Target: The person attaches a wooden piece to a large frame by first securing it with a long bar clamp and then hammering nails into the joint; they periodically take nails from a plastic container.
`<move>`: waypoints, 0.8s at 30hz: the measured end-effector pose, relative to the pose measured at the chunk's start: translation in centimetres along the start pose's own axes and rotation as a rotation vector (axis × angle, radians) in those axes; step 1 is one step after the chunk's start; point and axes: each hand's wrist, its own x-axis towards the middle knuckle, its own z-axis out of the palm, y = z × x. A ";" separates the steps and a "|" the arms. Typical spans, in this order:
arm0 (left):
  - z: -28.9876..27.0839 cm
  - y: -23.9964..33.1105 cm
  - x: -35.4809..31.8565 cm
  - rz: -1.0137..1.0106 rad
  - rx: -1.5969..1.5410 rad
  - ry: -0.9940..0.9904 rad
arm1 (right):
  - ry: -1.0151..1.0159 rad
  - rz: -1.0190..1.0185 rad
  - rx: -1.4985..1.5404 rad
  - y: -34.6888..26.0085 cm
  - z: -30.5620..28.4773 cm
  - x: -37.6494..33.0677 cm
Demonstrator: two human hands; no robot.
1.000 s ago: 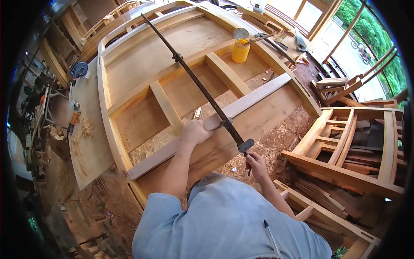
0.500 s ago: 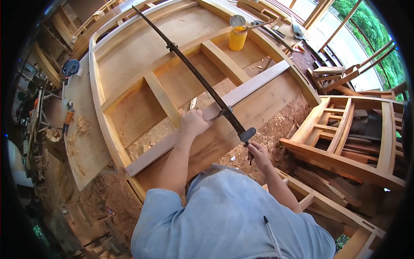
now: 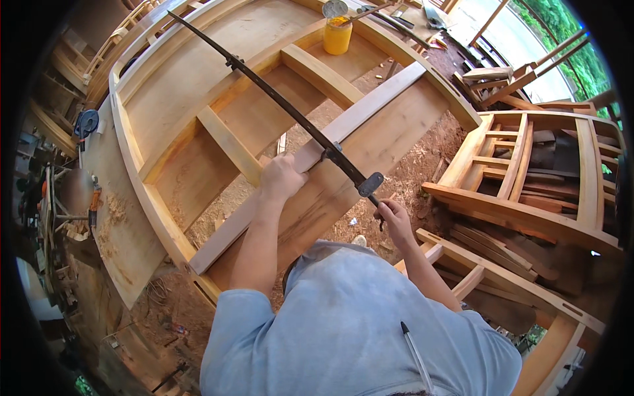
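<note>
1. Two bare hands are at work; the left hand [image 3: 284, 177] has its fingers curled over the pale strip [image 3: 370, 107], their tips out of sight, so how firmly they grip I cannot tell.
2. One right hand [image 3: 394, 218] has its fingers wrapped around the handle at the near end of the clamp [image 3: 284, 105], covering most of that handle.
3. One clamp lies diagonally across the large wooden frame [image 3: 133, 148], crossing above the strip just right of the left hand.
4. Two short crosspieces [image 3: 231, 145] run from the strip to the next rail; the frame's far side is cut off by the top edge.
5. Two smaller frames stand to the right: an upper one [image 3: 522, 171], and a lower one [image 3: 469, 282] partly behind the blue shirt [image 3: 356, 317].
6. One yellow tub [image 3: 337, 38] has a stick across its mouth; its contents are hard to make out.
7. One pen [image 3: 416, 356] lies against the shirt.
</note>
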 end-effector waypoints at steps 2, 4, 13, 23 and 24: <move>0.1 0.1 0.0 0.011 0.006 -0.002 | 0.033 -0.006 -0.027 0.9 -0.3 -0.9; 0.2 0.3 0.0 0.024 0.018 -0.014 | 0.041 0.011 0.078 1.8 -0.3 -1.7; 1.6 0.8 0.9 0.064 0.209 -0.040 | 0.112 -0.080 0.186 3.6 0.3 -3.1; 1.8 0.1 1.0 0.168 0.209 -0.033 | 0.117 0.004 0.001 3.8 2.7 -4.3; 1.9 0.0 1.1 0.168 0.189 -0.010 | 0.136 0.090 -0.192 3.8 2.8 -4.3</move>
